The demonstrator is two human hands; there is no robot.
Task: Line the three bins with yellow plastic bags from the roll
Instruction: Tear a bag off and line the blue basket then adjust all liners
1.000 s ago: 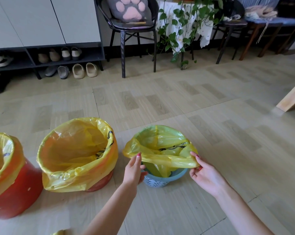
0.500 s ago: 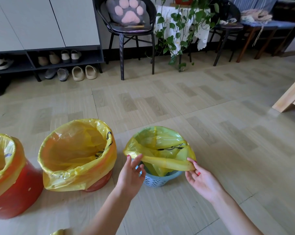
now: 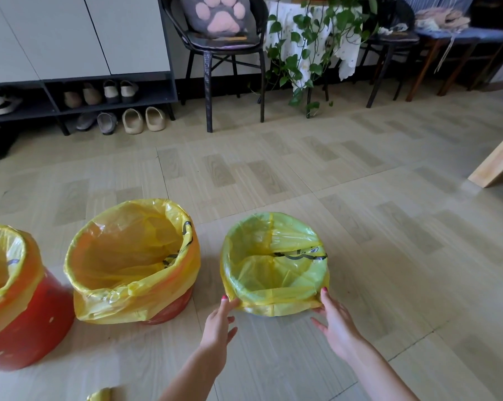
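Pinching the yellow bag's [image 3: 273,273] folded hem at the small bin's near rim, your left hand [image 3: 218,322] and right hand [image 3: 335,322] each keep a clenched grip on film — pulling down so the liner seats. Both red bins [image 3: 169,309] — beside it on the floor — already wear theirs.
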